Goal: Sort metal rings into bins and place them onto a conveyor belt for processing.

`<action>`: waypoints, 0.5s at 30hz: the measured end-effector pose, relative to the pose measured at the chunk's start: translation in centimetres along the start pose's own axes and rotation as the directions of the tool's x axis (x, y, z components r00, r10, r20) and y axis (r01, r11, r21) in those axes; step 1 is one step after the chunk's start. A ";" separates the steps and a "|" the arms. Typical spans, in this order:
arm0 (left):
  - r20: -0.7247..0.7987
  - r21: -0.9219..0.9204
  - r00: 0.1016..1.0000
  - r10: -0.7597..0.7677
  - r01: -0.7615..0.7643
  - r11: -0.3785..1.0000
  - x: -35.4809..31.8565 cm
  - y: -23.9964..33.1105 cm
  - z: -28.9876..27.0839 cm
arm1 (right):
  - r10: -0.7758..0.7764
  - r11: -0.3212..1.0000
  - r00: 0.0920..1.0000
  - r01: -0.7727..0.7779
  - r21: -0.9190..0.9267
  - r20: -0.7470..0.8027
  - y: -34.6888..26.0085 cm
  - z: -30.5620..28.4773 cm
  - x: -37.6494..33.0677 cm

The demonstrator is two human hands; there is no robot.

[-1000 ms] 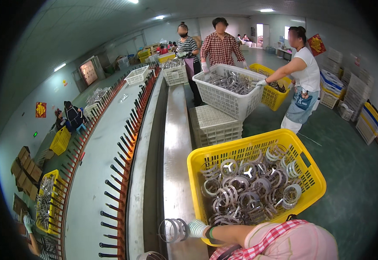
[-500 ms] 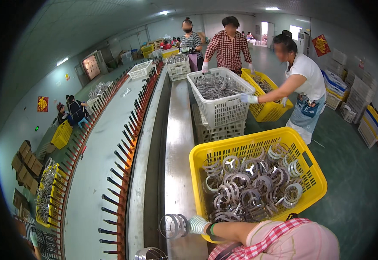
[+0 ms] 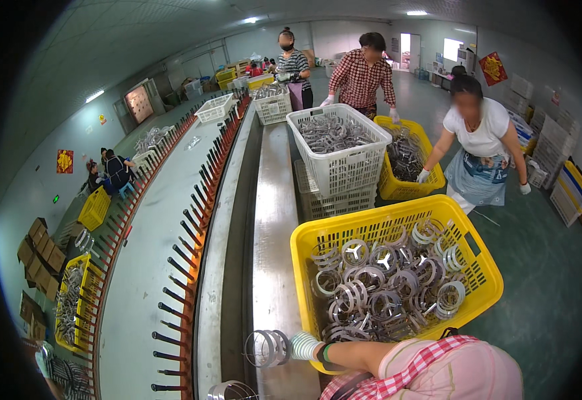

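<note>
My right hand (image 3: 304,347), in a white knit glove with a green-striped cuff, reaches left from a pink and plaid sleeve and is shut on a small stack of metal rings (image 3: 266,348). It holds them over the steel trough (image 3: 274,253), just left of a yellow basket (image 3: 478,303) filled with several shiny metal rings (image 3: 384,283). Another ring (image 3: 230,391) shows at the bottom edge. My left hand is out of sight.
A long white conveyor (image 3: 151,267) with rows of black and red pegs (image 3: 184,253) runs along the left. Ahead, a white basket of metal parts (image 3: 338,143) sits on another white basket. Three people stand there, one bending to a yellow basket (image 3: 404,160). Yellow bins line the far left.
My hand still holds the rings in the same spot. The person in the white top has let go of the white basket and now bends toward the far yellow basket.
</note>
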State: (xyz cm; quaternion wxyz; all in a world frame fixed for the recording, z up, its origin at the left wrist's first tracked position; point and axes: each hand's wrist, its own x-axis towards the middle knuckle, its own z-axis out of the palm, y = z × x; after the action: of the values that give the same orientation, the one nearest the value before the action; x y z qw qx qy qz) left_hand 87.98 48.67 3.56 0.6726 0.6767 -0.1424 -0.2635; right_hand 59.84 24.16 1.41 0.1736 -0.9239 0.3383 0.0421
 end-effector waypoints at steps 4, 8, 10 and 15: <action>0.082 0.031 0.997 0.001 -0.003 1.000 2.2 -2.7 -1.6 | 0.002 1.000 1.000 -0.002 0.007 0.003 0.1 0.8 0.3; 0.141 0.061 0.990 0.014 -0.023 0.998 3.1 -3.8 -2.1 | 0.003 1.000 1.000 -0.004 0.022 0.006 -0.6 0.0 0.0; 0.165 0.077 0.986 0.019 -0.032 0.996 3.4 -4.4 -2.4 | -0.003 1.000 0.999 0.003 -0.004 0.035 -0.8 -0.4 0.0; 0.192 0.113 0.981 0.035 -0.057 0.992 4.6 -6.8 -3.9 | 0.046 0.998 0.996 -0.049 0.038 0.075 -0.2 -0.6 -0.1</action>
State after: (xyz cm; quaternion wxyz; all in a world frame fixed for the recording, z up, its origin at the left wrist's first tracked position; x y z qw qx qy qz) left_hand 92.82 49.76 -4.05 0.6207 0.6835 -0.2369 -0.3022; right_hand 59.88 24.13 2.02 0.2035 -0.9097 0.3544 0.0737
